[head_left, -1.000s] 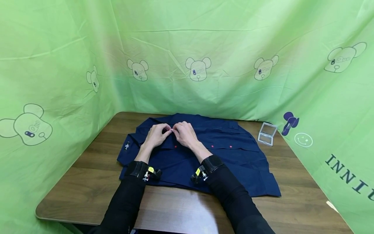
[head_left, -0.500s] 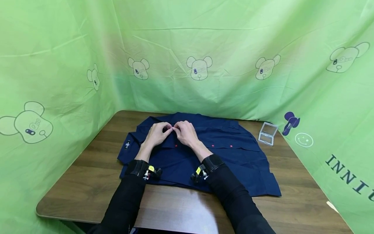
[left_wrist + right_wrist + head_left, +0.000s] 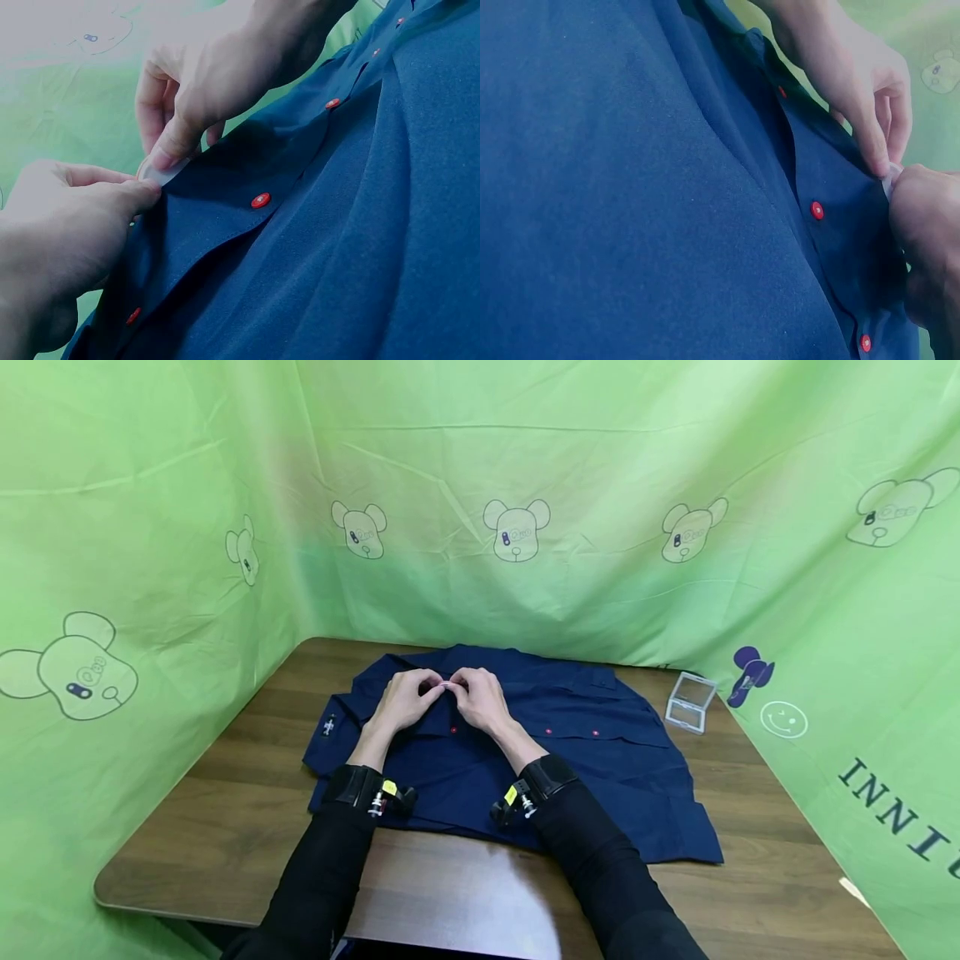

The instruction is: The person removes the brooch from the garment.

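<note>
Along the bench's point(image 3: 187, 827) left side, a green curtain point(image 3: 112, 552) w/ bear-head prints is hanging. Next, a navy shirt point(image 3: 607, 793) is lying spread across the far-mid bench, its dark patch point(image 3: 328, 725) showing at the left end. L hand point(image 3: 405, 700), w/ black wristband point(image 3: 354, 787) below it, is pinching a small whitish pc point(image 3: 159, 175) btwn thumb & fingers, right at the shirt's edge. R hand point(image 3: 480, 700) is meeting it there, pinching the same pc from the right, thumb on top; exact shape is too small to tell. Just near of the hands one red button point(image 3: 453, 730) is showing; 2 more buttons point(image 3: 548, 732) are sitting further right. Far right, an opened clear case point(image 3: 686, 704) is resting on the bench, apart from the shirt.
</note>
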Demonstrator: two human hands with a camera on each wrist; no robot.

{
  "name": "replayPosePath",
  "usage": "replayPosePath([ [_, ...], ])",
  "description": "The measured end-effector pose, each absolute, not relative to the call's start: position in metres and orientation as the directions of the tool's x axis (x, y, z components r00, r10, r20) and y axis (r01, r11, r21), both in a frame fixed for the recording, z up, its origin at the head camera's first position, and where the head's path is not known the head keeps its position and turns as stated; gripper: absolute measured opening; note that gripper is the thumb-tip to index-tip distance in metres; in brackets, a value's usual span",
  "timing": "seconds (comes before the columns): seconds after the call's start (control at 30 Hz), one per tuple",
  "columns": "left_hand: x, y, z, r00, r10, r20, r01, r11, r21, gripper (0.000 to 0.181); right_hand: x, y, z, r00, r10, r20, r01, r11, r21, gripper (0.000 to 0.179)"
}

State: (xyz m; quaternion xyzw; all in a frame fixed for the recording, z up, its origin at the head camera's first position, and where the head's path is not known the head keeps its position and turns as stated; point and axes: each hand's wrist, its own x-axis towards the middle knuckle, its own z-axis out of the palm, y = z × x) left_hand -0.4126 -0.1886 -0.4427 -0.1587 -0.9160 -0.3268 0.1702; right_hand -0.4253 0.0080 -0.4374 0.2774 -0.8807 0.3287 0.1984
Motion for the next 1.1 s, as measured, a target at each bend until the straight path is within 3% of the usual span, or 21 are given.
replayPosePath([
  [0.5, -0.409, -0.188, -0.443, -0.9, 0.181, 0.396, 0.396, 0.717, 0.574, 0.021, -0.429, 0.008, -0.449, -0.794, -0.286, 0.537, -0.59, 0.576, -0.565, 0.014],
  [0.77, -0.413, -0.188, -0.445, -0.903, 0.179, 0.39, 0.39, 0.723, 0.57, 0.021, -0.435, 0.013, -0.458, -0.77, -0.286, 0.57, -0.624, 0.522, -0.581, 0.017],
  [1.1, -0.435, -0.199, -0.465, -0.862, 0.206, 0.463, 0.469, 0.671, 0.574, 0.021, -0.429, 0.01, -0.453, -0.827, -0.256, 0.5, -0.549, 0.558, -0.623, 0.016],
])
